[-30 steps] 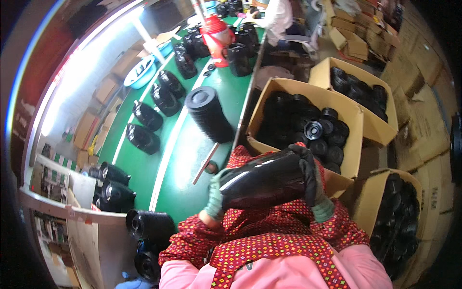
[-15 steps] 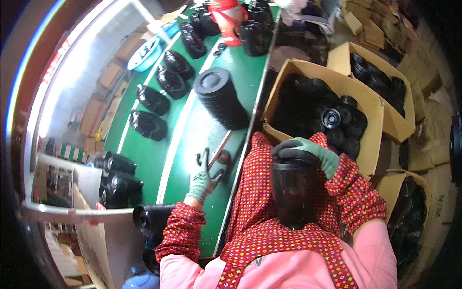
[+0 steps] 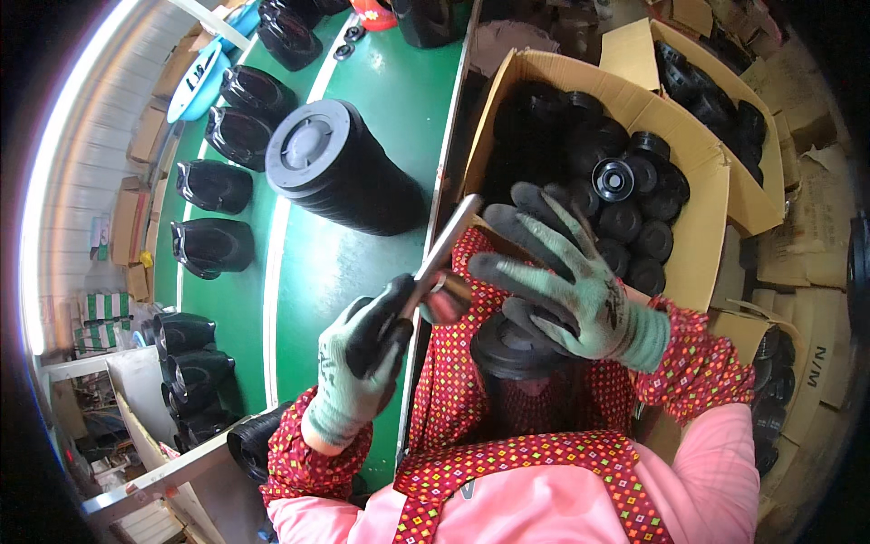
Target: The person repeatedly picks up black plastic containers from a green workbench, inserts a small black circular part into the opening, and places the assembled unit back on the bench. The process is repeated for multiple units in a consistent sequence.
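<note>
Head view: left hand (image 3: 362,358) clenched round a tool (image 3: 446,238), a flat bar with a coppery cylinder at its side; bar slants up over the desk edge. Right hand (image 3: 580,308) holds nothing, fingers spread above the lid (image 3: 517,349); contact there cannot be told. Lid tops a black vessel (image 3: 535,408) in the lap, before a patterned apron (image 3: 562,449); vessel's lower part dark, hard to make out.

Writing: bold dark letters on a carton (image 3: 816,390) at far right. Dark print on the backs of both gloves, too small to read. Dark lettering on the pink shirt (image 3: 535,490), partly covered by the apron.

Around: green desk (image 3: 326,290) with white lines. On it, near the person's side edge, a tall stack (image 3: 381,190) of black discs, hiding desk behind it. Left of stack, a row of glossy black shells (image 3: 215,186); blue basin (image 3: 217,86) beyond. Two small black rings (image 3: 349,41) near a red object (image 3: 374,14), cut off by the frame. More black vessels (image 3: 195,372) lower left.

Right: open box (image 3: 707,236) of black caps (image 3: 621,220), one showing a pale centre. Right hand blocks part of both lid and box.
</note>
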`<state>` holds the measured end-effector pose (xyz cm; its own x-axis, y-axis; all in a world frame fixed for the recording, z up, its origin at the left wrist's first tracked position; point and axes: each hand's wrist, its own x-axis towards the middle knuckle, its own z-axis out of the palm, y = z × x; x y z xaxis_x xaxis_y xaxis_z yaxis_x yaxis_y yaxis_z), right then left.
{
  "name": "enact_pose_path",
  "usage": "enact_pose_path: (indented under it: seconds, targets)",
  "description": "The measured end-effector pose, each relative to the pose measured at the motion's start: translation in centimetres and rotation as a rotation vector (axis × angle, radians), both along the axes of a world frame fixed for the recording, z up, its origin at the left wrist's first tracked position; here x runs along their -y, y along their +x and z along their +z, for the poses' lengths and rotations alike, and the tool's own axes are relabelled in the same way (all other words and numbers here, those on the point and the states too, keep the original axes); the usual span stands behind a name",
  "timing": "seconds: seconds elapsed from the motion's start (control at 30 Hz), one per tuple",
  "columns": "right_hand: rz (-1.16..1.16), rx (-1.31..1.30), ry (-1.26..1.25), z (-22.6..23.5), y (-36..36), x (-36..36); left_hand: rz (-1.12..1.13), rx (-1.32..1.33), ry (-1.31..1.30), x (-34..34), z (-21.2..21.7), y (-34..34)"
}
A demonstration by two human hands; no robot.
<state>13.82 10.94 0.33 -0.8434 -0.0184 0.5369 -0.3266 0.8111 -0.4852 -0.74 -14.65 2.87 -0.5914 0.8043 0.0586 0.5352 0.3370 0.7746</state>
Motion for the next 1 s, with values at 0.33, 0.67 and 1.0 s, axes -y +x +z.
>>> enact_pose_path:
  seconds: [0.33, 0.67, 1.0]
  targets:
    - [0.364, 0.247, -0.571, -9.6, -2.7, -3.9, -0.543, -0.176, 0.093, -9.7, 5.4, -0.3]
    - [0.714, 0.052, -0.765, -7.0, -3.7, -4.4, -0.591, -0.165, -0.069, -16.0, 2.5, 8.8]
    - [0.300, 0.466, -0.354, -3.7, 0.7, -5.6, -0.726, 0.696, 0.650, -10.9, -2.1, 1.7]
